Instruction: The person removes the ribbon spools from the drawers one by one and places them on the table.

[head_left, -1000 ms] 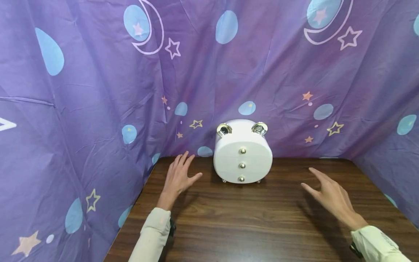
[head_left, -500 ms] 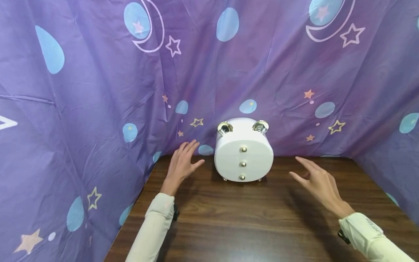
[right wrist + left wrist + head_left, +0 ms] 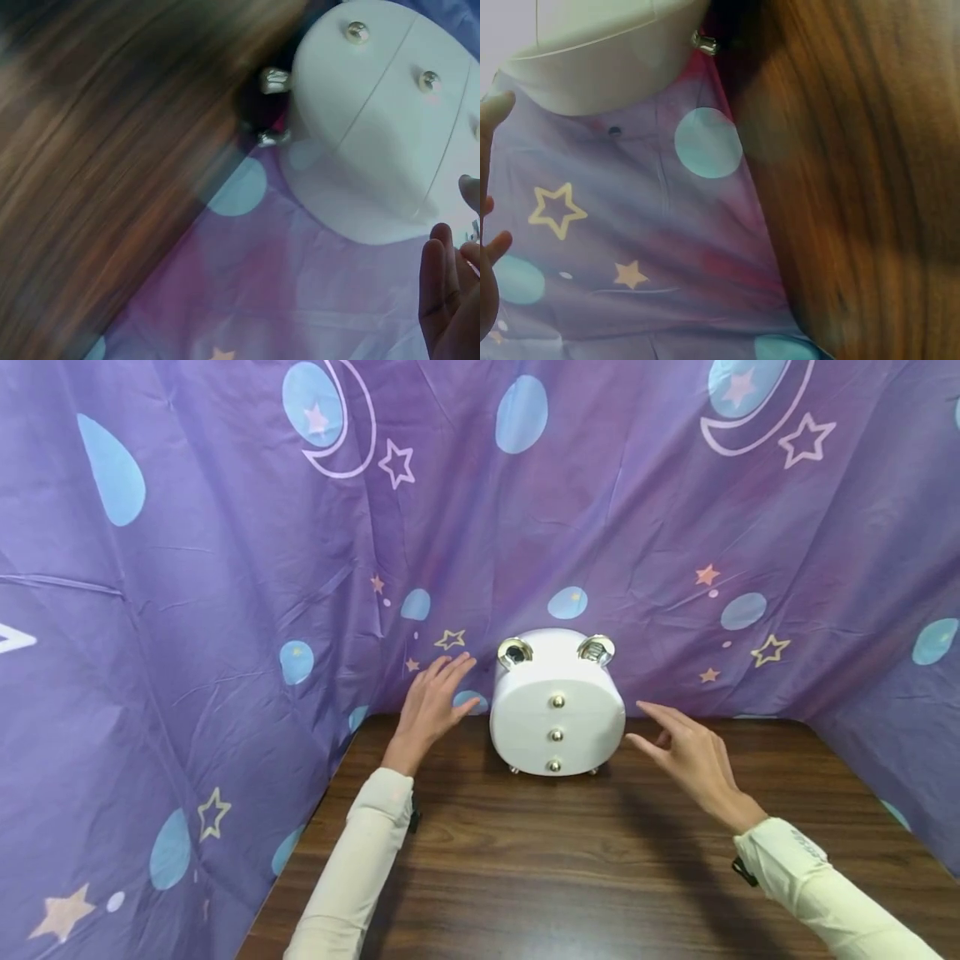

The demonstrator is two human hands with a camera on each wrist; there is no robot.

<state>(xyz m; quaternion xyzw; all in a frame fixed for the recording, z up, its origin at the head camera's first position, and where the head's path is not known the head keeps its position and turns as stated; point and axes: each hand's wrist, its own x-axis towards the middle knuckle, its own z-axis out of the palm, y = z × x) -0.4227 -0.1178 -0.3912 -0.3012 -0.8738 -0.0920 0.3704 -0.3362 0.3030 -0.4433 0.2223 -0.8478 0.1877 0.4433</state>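
Observation:
A white rounded drawer box [image 3: 558, 727] stands at the back of the table on small metallic feet. Three gold knobs run down its front, and two gold ear-like rings sit on top. My left hand [image 3: 431, 706] hovers just left of the box, fingers extended and thumb apart, holding nothing. On the other side, my right hand [image 3: 693, 756] points its fingers and thumb toward the box's right edge, also holding nothing; contact cannot be made out. In the right wrist view, seams between the drawers show on the box [image 3: 375, 112], with my fingertips [image 3: 435, 262] near its side.
The dark wood table [image 3: 525, 868] reaches back to a purple curtain [image 3: 615, 527] printed with stars and moons. This curtain hangs close behind the box and continues along the left and right sides of the table.
Both hands have moved inward and forward toward the box, the right one travelling farther left. The box has stayed in place.

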